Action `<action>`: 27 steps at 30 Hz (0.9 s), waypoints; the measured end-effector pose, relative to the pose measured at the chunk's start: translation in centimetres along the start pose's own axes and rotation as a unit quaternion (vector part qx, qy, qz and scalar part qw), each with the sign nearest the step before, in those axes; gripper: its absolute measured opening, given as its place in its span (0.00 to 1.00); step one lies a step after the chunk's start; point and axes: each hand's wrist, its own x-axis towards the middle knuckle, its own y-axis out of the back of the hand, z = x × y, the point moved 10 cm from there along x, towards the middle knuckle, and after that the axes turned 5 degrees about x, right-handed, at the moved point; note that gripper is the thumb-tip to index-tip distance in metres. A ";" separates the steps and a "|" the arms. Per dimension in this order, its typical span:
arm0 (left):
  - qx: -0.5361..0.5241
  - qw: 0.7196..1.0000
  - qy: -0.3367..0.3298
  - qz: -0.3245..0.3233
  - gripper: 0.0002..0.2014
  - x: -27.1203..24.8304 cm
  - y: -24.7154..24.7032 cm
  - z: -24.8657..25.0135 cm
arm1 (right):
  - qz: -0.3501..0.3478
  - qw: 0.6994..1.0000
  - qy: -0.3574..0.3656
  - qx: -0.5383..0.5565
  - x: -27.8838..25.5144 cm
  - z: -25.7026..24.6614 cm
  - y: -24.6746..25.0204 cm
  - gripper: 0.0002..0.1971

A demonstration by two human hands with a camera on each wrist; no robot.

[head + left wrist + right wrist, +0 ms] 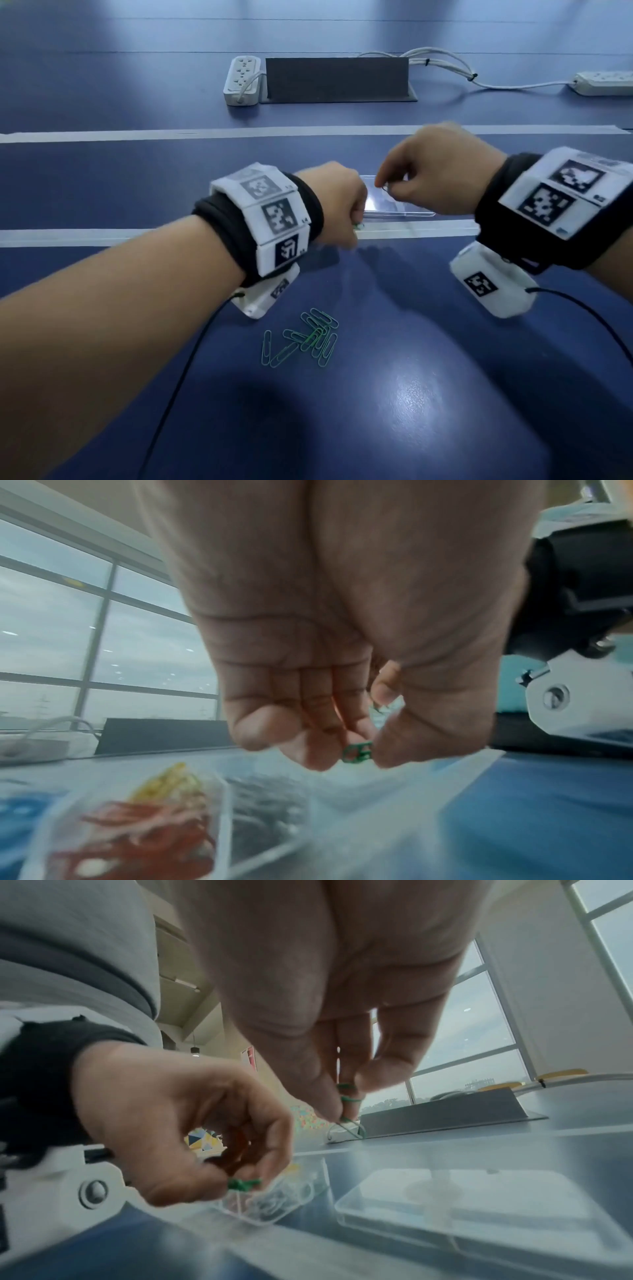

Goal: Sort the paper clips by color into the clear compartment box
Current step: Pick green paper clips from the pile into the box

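Over the clear compartment box (301, 1202), my left hand (356, 222) pinches a green paper clip (358, 752) between thumb and fingertips. In the left wrist view the box (226, 813) holds yellow clips (171, 780), red clips (143, 831) and dark clips (267, 799) in separate compartments. To the right and a little higher, my right hand (383, 186) pinches green clips (347, 1099) at its fingertips, with one dangling below. A pile of several green clips (301, 339) lies on the table near me. The hands hide most of the box in the head view.
The box's clear lid (479, 1204) lies flat on the blue table (428, 377), right of the box. Two strips of pale tape (68, 236) cross the table. Farther back stand a dark cable hatch (337, 80) and two power strips (241, 80).
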 end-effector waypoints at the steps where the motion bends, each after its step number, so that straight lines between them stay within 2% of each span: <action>1: -0.008 1.000 0.016 0.015 0.05 0.0 0.8 -0.8 | 0.016 1.000 0.001 0.007 0.8 -0.2 0.2 0.12; 5: -0.029 0.993 0.081 0.075 0.06 0.3 3.7 -4.1 | 0.042 0.998 -0.009 0.048 3.5 -1.0 0.3 0.12; 10: -0.046 0.989 0.113 0.078 0.08 1.4 3.8 -6.1 | 0.039 0.998 -0.030 0.044 5.2 -1.2 -0.9 0.13; 14: -0.054 0.987 0.108 0.104 0.11 1.2 4.0 -6.7 | 0.024 0.997 -0.043 0.054 5.9 -1.2 -1.6 0.13; 18: -0.062 0.983 0.109 0.130 0.12 0.1 4.9 -7.6 | 0.010 0.998 -0.023 0.066 6.4 -2.4 -2.3 0.14; 21: -0.053 0.984 0.113 0.126 0.13 -0.8 4.7 -8.2 | 0.006 0.997 -0.007 0.070 6.9 -3.3 -2.7 0.14; 27: -0.075 0.987 0.097 0.101 0.10 -3.1 3.6 -8.2 | -0.017 0.997 -0.032 0.070 6.8 -2.9 -3.5 0.11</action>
